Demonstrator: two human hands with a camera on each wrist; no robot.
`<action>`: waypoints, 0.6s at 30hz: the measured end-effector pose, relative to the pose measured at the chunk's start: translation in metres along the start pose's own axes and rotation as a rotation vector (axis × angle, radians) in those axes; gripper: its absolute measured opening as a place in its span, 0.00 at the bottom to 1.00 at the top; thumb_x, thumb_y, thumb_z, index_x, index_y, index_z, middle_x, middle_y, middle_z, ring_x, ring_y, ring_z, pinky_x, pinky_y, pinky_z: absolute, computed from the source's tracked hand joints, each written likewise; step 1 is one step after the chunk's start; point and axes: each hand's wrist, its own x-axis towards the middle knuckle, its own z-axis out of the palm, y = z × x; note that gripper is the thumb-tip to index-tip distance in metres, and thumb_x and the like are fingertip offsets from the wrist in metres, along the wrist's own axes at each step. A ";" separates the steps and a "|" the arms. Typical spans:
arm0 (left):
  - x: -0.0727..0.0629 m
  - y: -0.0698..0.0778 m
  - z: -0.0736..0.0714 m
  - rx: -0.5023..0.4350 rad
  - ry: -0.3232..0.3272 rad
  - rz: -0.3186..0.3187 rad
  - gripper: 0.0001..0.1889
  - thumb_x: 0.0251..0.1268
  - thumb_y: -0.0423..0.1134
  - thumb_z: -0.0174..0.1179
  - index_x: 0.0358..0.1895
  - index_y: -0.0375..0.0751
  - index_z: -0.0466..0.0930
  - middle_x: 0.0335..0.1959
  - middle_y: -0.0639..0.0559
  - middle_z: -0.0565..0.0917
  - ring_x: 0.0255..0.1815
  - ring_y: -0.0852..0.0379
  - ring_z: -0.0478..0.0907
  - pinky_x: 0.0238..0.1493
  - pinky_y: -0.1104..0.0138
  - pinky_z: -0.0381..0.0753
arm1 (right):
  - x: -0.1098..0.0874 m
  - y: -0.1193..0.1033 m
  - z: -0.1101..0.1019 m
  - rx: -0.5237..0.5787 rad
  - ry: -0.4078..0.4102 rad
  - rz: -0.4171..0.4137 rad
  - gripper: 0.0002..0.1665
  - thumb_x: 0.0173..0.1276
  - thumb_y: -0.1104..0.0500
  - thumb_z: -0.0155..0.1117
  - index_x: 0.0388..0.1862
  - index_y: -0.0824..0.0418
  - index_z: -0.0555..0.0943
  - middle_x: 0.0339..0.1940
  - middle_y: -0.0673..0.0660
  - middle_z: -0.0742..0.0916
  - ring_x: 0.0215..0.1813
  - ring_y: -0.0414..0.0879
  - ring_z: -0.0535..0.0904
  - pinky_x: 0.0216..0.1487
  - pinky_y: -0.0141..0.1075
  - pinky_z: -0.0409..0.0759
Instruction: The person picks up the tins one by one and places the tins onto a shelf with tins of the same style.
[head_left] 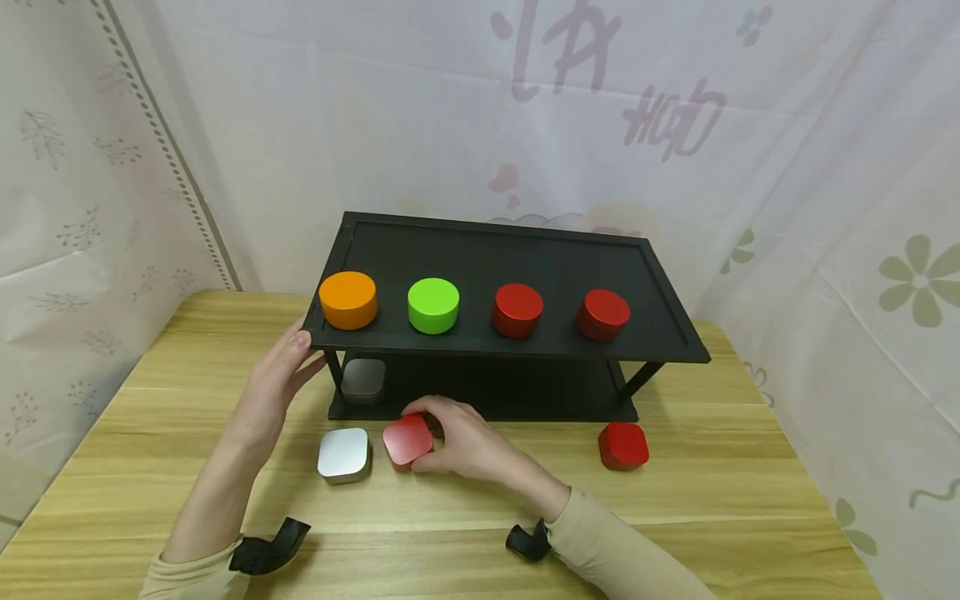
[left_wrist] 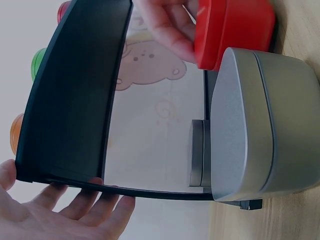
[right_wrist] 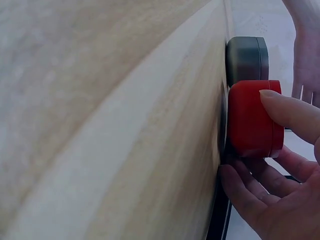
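Note:
My right hand [head_left: 467,442] pinches a red rounded-square tin [head_left: 407,440] between thumb and fingers, just in front of the black two-tier shelf [head_left: 480,250]. In the right wrist view the thumb presses the near side of the tin, close over the table. My left hand [head_left: 273,379] holds the upper tier's front left corner, thumb at the edge and fingers along the side frame. A silver rounded-square tin [head_left: 343,456] stands on the table left of the red one. Another silver tin [head_left: 363,381] sits on the lower tier at its left end, partly shaded.
On the upper tier stand an orange round tin [head_left: 348,300], a green one [head_left: 433,306] and two red round tins [head_left: 517,310], in a row. A second red square tin [head_left: 624,446] lies on the wooden table [head_left: 720,500] to the right. Patterned cloth [head_left: 420,108] hangs behind.

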 end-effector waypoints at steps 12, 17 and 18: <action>0.000 -0.001 -0.001 -0.011 -0.001 0.018 0.27 0.86 0.49 0.39 0.81 0.50 0.60 0.80 0.58 0.64 0.75 0.64 0.62 0.66 0.82 0.72 | 0.000 -0.004 -0.005 0.100 0.020 0.039 0.35 0.56 0.58 0.83 0.63 0.51 0.79 0.57 0.48 0.85 0.51 0.35 0.83 0.56 0.27 0.84; 0.000 -0.001 0.000 -0.015 -0.001 0.016 0.27 0.86 0.49 0.39 0.81 0.50 0.61 0.79 0.58 0.64 0.74 0.64 0.62 0.66 0.82 0.72 | 0.000 -0.003 -0.007 0.114 0.030 0.046 0.36 0.56 0.58 0.83 0.63 0.51 0.79 0.58 0.49 0.85 0.52 0.37 0.83 0.56 0.27 0.84; 0.000 -0.001 0.000 -0.016 -0.001 0.016 0.27 0.86 0.49 0.39 0.81 0.49 0.61 0.79 0.58 0.64 0.74 0.64 0.62 0.66 0.82 0.72 | 0.000 -0.003 -0.007 0.120 0.033 0.048 0.36 0.56 0.58 0.83 0.63 0.51 0.79 0.58 0.49 0.85 0.52 0.37 0.83 0.56 0.28 0.84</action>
